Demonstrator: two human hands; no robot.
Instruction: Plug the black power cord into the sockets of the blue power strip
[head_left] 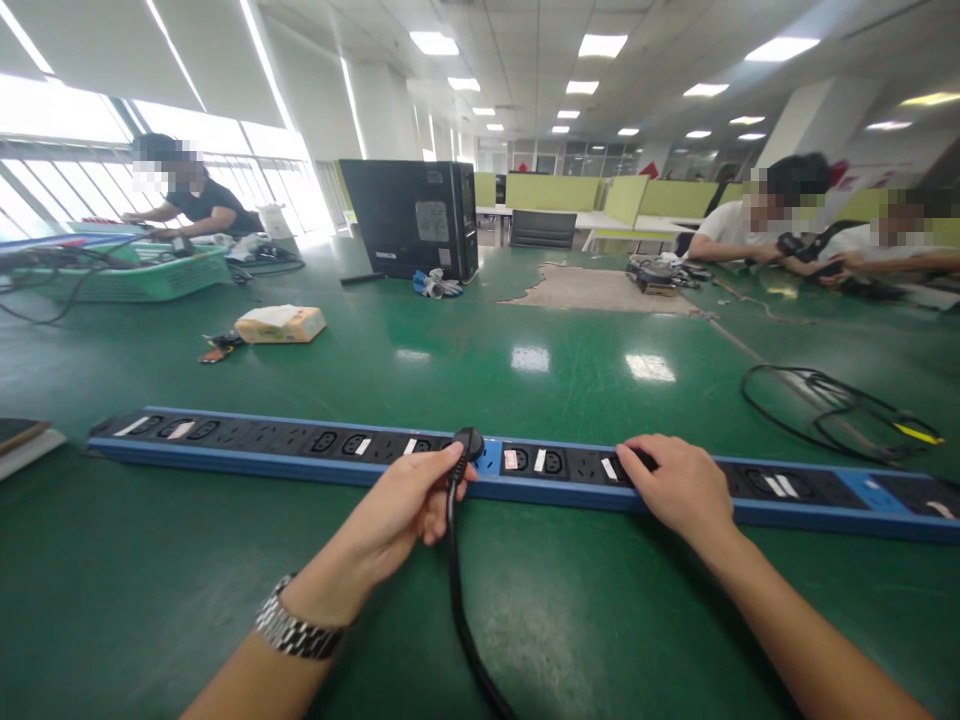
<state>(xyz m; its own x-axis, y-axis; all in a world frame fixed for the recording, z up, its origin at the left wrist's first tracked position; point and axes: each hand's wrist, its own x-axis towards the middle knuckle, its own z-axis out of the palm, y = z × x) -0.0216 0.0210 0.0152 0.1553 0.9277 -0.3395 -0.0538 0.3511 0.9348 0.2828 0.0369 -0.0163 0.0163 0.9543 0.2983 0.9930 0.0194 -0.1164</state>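
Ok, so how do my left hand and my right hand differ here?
Your left hand pinches a black plug, while your right hand rests on the blue power strip. The left has a metal watch at its wrist; the right shows none. Both are ungloved and at the strip.

L hand (420, 500) pinches plug (469, 442) on strip (555, 491), just L of blue socket (490, 455) nr mid; can't tell if seated. Cord (456, 580) drops from plug past L hand twd btm edge. R hand (679, 485) on strip too, further R. Watch (296, 622) on L wrist (322, 595). Table (600, 610) green. Beyond strip: tissue pack (283, 326) L, PC (409, 220) mid w/ gloves (435, 285) at its foot, basket (169, 277) far L w/ person (206, 205) behind, coiled cable (814, 378) R, 2 ppl (735, 228) far R.
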